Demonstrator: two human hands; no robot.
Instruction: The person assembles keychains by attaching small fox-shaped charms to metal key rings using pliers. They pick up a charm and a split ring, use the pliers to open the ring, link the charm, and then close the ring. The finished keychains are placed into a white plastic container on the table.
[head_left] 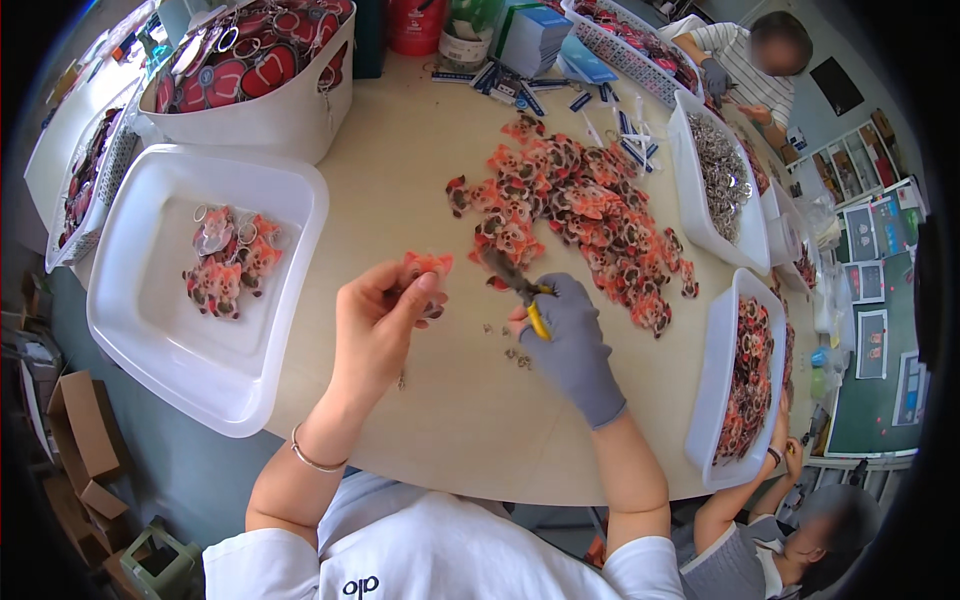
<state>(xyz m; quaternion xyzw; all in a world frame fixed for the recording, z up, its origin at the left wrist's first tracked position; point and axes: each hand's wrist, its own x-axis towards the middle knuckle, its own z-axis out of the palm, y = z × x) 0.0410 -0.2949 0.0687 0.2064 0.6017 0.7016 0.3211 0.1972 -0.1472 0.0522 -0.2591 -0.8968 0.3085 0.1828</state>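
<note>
Between the thumb and fingers of my bare left hand (pixel 372 318) is a small red-and-brown animal-face charm (pixel 428 264), partly covered by the fingers. My right hand (pixel 575 345), in a grey glove, is wrapped round pliers (pixel 524 288) with yellow handles. Their dark jaws point up and to the left, apart from the charm; whether they grip anything is too small to tell. Beyond the pliers spreads a loose pile of similar charms (pixel 600 205). Small metal pieces (pixel 518 357) lie on the table between my hands.
At left, a white basin (pixel 140 360) holds several charms with rings. A bin of red keyrings (pixel 320 120) stands behind it. On the right are a tray of metal clasps (pixel 718 175) and a tray of charms (pixel 745 375). Two other people sit along the right side.
</note>
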